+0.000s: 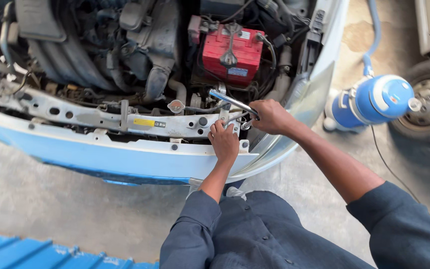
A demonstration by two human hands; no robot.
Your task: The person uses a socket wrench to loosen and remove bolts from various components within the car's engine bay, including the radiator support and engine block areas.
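wrench (231, 101): chrome, long axis running up-left over the grey crossmember (100, 118), below the red battery (232, 52). your right hand (272, 117) is closed round its lower end; your left hand (224, 142) rests curled on the crossmember just beneath. open floor right, toward the blue canister (372, 102).

1. There was one view only, from a camera worn on the person's head.
2. It looked steeply down and forward, over the person's own chest and arms, onto the open engine bay (140, 55) of a car.
3. It sat close: the car's front edge (100, 154) crossed mid-frame.
4. The concrete floor (51, 209) filled the lower left.
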